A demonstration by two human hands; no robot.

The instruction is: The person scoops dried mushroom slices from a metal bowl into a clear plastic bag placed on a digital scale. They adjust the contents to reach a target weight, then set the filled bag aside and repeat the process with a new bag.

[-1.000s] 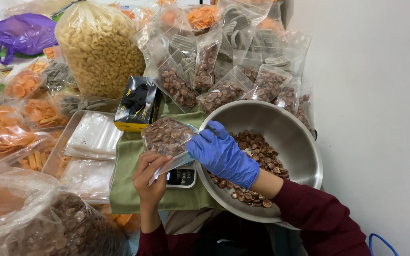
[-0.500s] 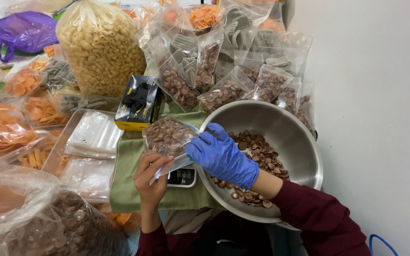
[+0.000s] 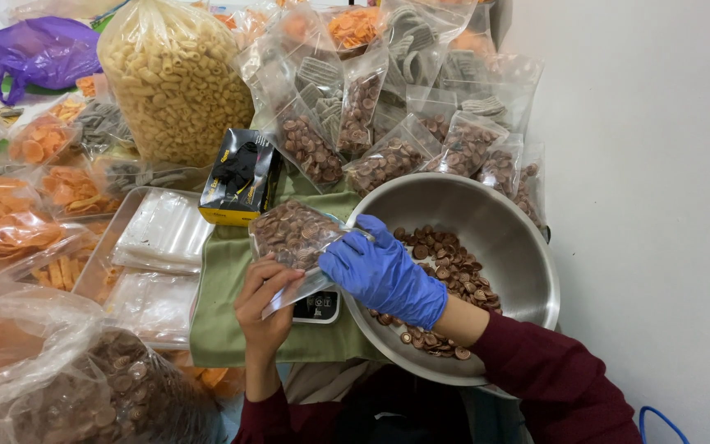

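A small clear bag of brown round snack pieces (image 3: 293,233) lies tilted over a small scale (image 3: 316,306) on a green cloth (image 3: 222,306). My left hand (image 3: 263,302), bare, pinches the bag's open lower edge. My right hand (image 3: 380,271), in a blue glove, grips the same bag at its right side, over the rim of a large steel bowl (image 3: 509,220). More of the brown pieces (image 3: 445,259) lie loose in the bowl's bottom.
Filled small bags of brown pieces (image 3: 388,160) lean behind the bowl. A black and yellow box (image 3: 241,174) sits past the cloth. A tray of empty clear bags (image 3: 162,238) lies left. Big bags of pasta shapes (image 3: 172,78) and orange chips (image 3: 2,222) crowd the left side.
Both hands stay on the small bag over the scale. The bag has barely shifted.
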